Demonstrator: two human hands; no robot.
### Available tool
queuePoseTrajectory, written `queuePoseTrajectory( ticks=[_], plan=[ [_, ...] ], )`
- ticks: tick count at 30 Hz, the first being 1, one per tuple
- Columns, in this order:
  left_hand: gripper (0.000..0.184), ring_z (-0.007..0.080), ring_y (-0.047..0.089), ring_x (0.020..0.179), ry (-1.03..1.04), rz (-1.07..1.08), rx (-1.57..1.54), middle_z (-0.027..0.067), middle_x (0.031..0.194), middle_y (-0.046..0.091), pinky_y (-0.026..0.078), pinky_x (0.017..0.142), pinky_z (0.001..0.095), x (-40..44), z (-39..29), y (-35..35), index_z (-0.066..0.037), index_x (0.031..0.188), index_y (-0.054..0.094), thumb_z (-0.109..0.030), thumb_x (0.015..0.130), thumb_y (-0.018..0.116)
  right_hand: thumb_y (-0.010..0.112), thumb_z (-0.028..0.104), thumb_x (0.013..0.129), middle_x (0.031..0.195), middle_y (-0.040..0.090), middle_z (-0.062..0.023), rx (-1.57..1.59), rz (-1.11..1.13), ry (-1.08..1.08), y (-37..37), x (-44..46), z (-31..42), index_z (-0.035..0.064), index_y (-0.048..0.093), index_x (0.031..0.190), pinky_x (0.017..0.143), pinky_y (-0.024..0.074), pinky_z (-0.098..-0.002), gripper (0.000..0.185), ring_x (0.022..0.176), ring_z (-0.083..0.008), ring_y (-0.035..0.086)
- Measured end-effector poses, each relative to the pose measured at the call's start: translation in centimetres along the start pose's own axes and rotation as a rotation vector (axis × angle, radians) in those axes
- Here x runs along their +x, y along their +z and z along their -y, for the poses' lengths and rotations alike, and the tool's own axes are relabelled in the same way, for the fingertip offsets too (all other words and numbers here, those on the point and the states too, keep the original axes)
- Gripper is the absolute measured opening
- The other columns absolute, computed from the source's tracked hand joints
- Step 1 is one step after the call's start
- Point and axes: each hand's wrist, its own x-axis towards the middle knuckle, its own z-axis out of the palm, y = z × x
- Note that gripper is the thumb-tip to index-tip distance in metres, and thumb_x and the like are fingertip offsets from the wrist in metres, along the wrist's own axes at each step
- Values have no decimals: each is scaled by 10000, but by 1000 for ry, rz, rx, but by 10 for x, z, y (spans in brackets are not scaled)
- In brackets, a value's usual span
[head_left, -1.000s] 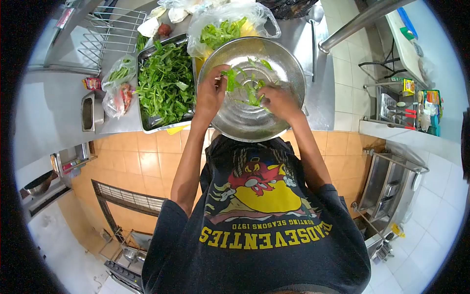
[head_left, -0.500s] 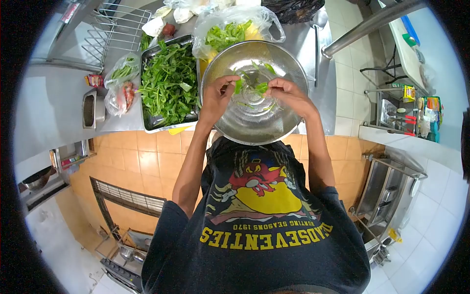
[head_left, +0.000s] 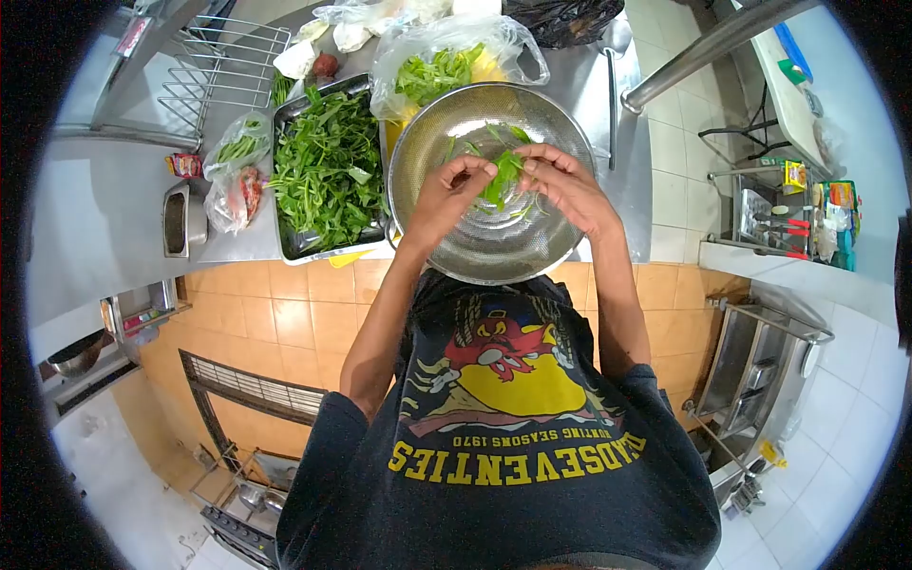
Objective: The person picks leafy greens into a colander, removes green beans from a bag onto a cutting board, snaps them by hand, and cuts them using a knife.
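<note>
Over a round metal colander point(head_left: 437, 123), both of my hands are closed in a pinch. My left hand point(head_left: 450, 198) has thumb and forefinger together at the edge of some green leaves point(head_left: 502, 179). My right hand point(head_left: 572, 190) pinches the same leaves from the other side, its fingertips a short way from the left ones. Several loose leaves and stems lie in the colander below, partly hidden by my hands. To the left, close to the colander, stands a metal tray point(head_left: 288, 249) heaped with leafy greens point(head_left: 328, 161).
Behind the colander lies a clear plastic bag point(head_left: 518, 52) with cut greens. Left of the tray are small plastic bags point(head_left: 228, 195) and a metal container point(head_left: 183, 220). A wire rack point(head_left: 223, 71) stands at the back left, a ladle point(head_left: 616, 85) at the right, near a metal pole point(head_left: 712, 57).
My hands have come closer together over the colander. The leaves that were apart in each hand now meet between my fingertips.
</note>
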Motion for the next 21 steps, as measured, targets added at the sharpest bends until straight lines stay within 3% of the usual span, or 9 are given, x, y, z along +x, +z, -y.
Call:
queuePoseTrajectory(
  ticks=[4, 9, 16, 21],
  plan=[
    [215, 54, 552, 781, -140, -82, -234, -27, 863, 613, 451, 709, 222, -4, -5, -2, -81, 981, 645, -288, 920, 636, 579, 140, 941, 964, 624, -48, -187, -5, -127, -2, 2, 1, 5, 566, 1206, 799, 474, -256, 297, 870, -89, 562],
    [212, 86, 594, 794, -252, -110, -443, -11, 913, 621, 507, 731, 245, -3, -1, -3, -100, 988, 608, -300, 921, 632, 574, 138, 941, 920, 639, -37, -264, -157, -134, 2, 4, -2, 18, 596, 1171, 788, 463, -245, 259, 827, -91, 565],
    [282, 154, 638, 826, -242, -138, -522, 72, 985, 620, 562, 787, 303, -1, -1, -2, -54, 1055, 546, -289, 921, 629, 585, 159, 940, 936, 648, -22, -439, -245, -118, 1, 1, -10, 32, 618, 1148, 779, 463, -234, 246, 819, -95, 577],
    [247, 187, 653, 880, -216, -132, -601, 110, 1022, 621, 564, 793, 306, -2, -7, 1, -55, 1054, 529, -271, 949, 586, 651, 154, 898, 933, 636, 0, -398, -162, -82, 33, -7, -3, 34, 636, 1088, 775, 458, -223, 226, 849, -74, 570]
  ],
)
